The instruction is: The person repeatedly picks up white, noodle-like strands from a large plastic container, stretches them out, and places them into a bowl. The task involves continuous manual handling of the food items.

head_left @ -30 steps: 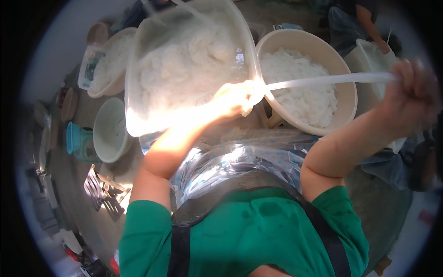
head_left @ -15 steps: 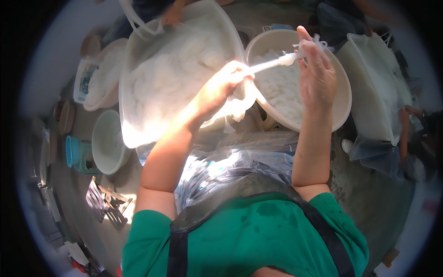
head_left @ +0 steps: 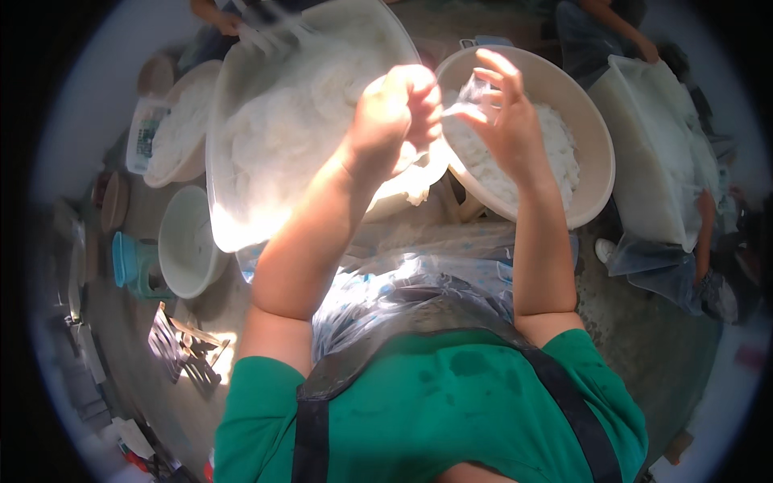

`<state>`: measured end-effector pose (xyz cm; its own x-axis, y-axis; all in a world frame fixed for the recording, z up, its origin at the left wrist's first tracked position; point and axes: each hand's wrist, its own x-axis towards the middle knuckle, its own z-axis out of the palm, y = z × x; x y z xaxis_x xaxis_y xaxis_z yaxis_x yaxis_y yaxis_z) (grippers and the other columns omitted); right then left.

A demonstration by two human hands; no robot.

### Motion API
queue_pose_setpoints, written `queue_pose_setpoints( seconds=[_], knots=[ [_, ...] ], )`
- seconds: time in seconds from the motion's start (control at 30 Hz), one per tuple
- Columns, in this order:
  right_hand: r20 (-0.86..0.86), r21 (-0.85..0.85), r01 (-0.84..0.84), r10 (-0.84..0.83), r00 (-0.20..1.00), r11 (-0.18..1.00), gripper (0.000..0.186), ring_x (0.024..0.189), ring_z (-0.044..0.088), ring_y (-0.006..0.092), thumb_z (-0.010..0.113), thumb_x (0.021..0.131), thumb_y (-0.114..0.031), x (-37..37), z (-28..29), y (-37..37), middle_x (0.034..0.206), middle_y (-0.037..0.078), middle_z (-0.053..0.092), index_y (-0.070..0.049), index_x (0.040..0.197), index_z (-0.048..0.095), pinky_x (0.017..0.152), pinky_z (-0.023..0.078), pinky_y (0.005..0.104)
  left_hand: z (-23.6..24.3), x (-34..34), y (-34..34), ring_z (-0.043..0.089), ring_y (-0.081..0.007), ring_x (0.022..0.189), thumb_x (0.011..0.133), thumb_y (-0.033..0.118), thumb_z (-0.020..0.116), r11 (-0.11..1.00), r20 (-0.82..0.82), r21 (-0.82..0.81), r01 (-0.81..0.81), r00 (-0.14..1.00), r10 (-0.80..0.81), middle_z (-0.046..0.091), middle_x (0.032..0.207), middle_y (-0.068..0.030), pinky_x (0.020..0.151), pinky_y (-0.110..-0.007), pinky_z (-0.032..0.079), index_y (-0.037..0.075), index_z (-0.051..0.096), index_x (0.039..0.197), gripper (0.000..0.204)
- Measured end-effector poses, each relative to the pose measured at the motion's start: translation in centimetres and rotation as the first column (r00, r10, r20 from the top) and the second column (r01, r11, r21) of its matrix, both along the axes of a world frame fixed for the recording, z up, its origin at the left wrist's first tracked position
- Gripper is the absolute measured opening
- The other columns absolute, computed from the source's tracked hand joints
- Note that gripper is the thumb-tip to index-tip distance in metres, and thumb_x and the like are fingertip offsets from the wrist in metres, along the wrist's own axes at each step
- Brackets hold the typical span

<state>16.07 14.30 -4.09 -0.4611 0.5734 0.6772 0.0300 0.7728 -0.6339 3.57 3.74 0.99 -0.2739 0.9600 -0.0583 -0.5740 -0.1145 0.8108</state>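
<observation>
— Where does the thin, clear plastic strip [head_left: 460, 103] lie from the fingers?

— It runs as a short span between the two hands, its long axis roughly level. The left hand [head_left: 398, 109] is curled into a fist, fingers pressed together around one end. The right hand [head_left: 503, 109] pinches the other end between thumb and forefinger, the remaining fingers spread upward. Both hang just above the near rim of the round beige plastic basin of white noodles [head_left: 596, 153], with the large translucent tub of white noodles [head_left: 241, 161] beyond the left fist.

— Which hand is nearer the strip?

— Both are touching it; neither leads.

— What differs from a second ago?

— Then the strip stretched long, the right hand far out to the side. Now the hands sit close together and only a stub shows between them.
</observation>
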Motion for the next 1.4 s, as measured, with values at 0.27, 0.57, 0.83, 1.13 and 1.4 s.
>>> queue_pose_setpoints(
  seconds=[0.27,0.57,0.83,1.13,1.4],
  knots=[
    [-0.198,-0.434,-0.472,0.429,0.881,0.768,0.017,0.090,0.058,0.0220,0.056,0.081,-0.013,-1.3,-0.8,-4.4,0.108,0.013,0.062,-0.004,0.087,0.069,0.089,0.044,0.0363,-1.9,-3.4,1.2,0.050,-0.0123,0.069,0.097,0.040,0.036,0.824,-0.424,0.371,-0.429,0.711,0.561,0.056,0.073,-0.0051,0.067,-0.025,0.042,0.005,0.056,0.081,0.043],
    [-0.487,-0.616,-0.608,0.364,0.794,0.502,0.027,0.093,0.060,0.0171,0.051,0.090,-0.021,-0.2,3.1,-3.8,0.099,0.012,0.065,0.000,0.096,0.068,0.084,0.045,0.0305,-8.1,1.8,-1.8,0.049,-0.0128,0.070,0.092,0.030,0.051,0.983,-0.449,0.123,0.139,0.891,-0.070,0.052,0.080,-0.0033,0.060,-0.025,0.040,0.002,0.053,0.098,0.028],
    [0.194,0.078,-0.194,0.176,0.965,0.978,0.008,0.076,0.059,0.0180,0.067,0.073,-0.015,-0.5,0.6,-3.1,0.084,0.008,0.065,-0.009,0.079,0.068,0.064,0.047,0.0263,-5.9,-1.5,-2.1,0.048,-0.0103,0.066,0.092,0.024,0.050,0.961,-0.925,0.157,-0.226,0.307,0.223,0.051,0.070,-0.0013,0.064,-0.023,0.041,0.000,0.055,0.091,0.025],
    [-0.615,-0.533,-0.624,0.245,0.749,0.572,0.015,0.094,0.050,0.0151,0.068,0.078,-0.019,1.0,1.1,-0.7,0.100,0.003,0.060,-0.009,0.090,0.068,0.089,0.035,0.0334,-2.3,0.0,-3.6,0.037,-0.0074,0.071,0.088,0.040,0.045,1.000,-0.627,0.021,0.019,0.779,-0.002,0.046,0.080,0.0029,0.068,-0.022,0.033,0.006,0.052,0.112,0.042],
    [-0.892,-0.416,-0.903,0.146,0.428,0.102,0.017,0.074,0.050,0.0099,0.051,0.091,-0.032,-0.3,1.7,-1.7,0.100,0.008,0.061,-0.016,0.096,0.057,0.070,0.042,0.0294,-9.3,0.9,-3.1,0.055,-0.0167,0.076,0.087,0.013,0.047,0.963,-0.923,0.264,-0.050,0.276,0.267,0.055,0.081,-0.0057,0.068,-0.030,0.046,-0.001,0.057,0.096,0.019]
  ],
)
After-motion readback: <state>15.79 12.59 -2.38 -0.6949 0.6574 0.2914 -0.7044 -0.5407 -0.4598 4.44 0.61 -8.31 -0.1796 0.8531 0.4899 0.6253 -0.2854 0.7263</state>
